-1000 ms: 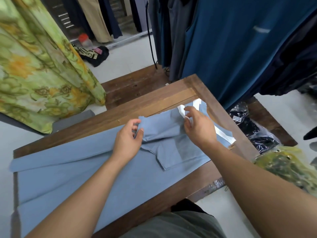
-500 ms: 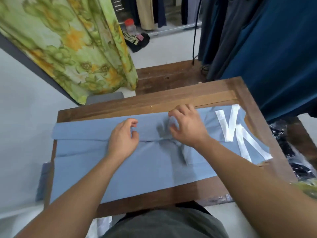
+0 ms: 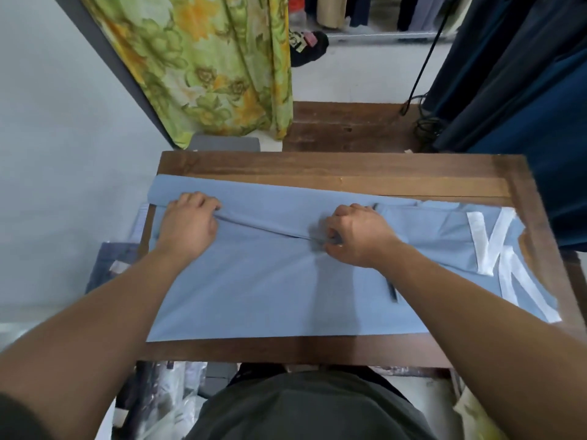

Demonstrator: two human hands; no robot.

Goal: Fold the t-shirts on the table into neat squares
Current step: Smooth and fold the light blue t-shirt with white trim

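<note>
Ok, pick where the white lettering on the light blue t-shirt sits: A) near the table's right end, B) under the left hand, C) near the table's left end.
A: the white lettering lies on the light blue t-shirt near the right end of the brown wooden table, beyond the right hand.

I get soft, even light, moderately bright, with no hard glare anywhere. A small grey shadow sits just left of the right hand (image 3: 359, 236) on the blue t-shirt (image 3: 270, 290), and a thin one lies beside that forearm, so the light seems to come from the right. The white lettering (image 3: 482, 242) is bright but holds its edges. The wide lens bows the desk (image 3: 317, 166) and stretches both forearms towards the bottom corners. The dark clothes (image 3: 524, 74) lose detail in shade. The whole picture is slightly soft.
</note>
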